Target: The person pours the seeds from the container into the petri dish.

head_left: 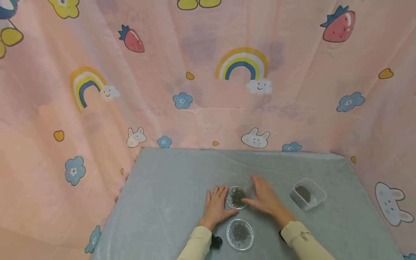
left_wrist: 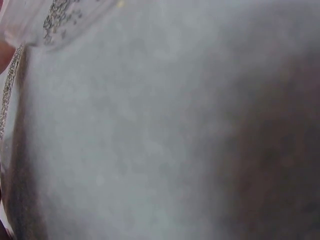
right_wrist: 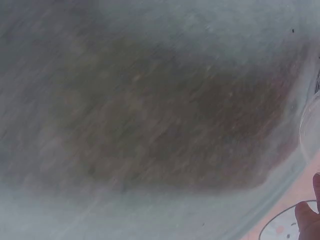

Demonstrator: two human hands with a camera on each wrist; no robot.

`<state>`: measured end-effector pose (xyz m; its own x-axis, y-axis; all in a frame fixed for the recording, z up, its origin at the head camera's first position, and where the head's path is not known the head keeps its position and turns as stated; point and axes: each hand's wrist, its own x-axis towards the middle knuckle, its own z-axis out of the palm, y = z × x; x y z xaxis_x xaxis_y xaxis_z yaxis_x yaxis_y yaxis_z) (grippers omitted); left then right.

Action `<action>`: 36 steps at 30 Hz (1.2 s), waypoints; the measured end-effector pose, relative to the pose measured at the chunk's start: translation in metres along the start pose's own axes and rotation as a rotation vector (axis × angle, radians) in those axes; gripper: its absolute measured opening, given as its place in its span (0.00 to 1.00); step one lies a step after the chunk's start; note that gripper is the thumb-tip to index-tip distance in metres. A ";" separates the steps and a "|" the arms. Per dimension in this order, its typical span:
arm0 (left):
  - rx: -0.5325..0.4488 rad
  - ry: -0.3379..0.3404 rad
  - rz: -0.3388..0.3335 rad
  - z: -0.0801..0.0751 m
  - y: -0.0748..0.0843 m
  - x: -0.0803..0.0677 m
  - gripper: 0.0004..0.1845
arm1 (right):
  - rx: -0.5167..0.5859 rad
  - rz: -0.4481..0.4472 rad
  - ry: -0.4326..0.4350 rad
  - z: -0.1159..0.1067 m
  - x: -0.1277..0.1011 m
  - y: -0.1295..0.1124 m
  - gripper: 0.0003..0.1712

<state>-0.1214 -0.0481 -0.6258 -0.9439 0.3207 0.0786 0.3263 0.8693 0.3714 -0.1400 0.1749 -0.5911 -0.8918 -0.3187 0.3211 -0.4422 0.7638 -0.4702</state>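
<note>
Pink cartoon-print curtain [head_left: 201, 90] encloses a grey cloth-covered table [head_left: 169, 195]. Mid-table, far round dish [head_left: 236, 197] of dark granules sits between left hand [head_left: 216, 207], flat with fingers touching its rim, and right hand [head_left: 264, 196], relaxed, thumb at rim. Near dish [head_left: 240, 234] lies just below; square tub [head_left: 307, 194] right.

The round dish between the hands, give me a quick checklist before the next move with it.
1. Left hand at the far round dish: ok, fingers rest against its left side.
2. Right hand at the dish: ok, thumb touches its right edge.
3. Firm grip: cannot tell; fingers look relaxed and both wrist views are blurred.
4. Contents inside: ok, dark granules sit within the rim.
5. Near round dish apart: ok, visible gap.
6. Square container out of the way: ok, off right on the grey table.
</note>
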 end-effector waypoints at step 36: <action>0.028 -0.011 -0.006 0.000 0.000 0.001 0.48 | 0.005 0.115 -0.108 0.030 0.009 -0.023 0.37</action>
<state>-0.1222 -0.0473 -0.6259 -0.9454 0.3191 0.0666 0.3219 0.8815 0.3454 -0.1411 0.1372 -0.6023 -0.9417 -0.2877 0.1746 -0.3365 0.7962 -0.5028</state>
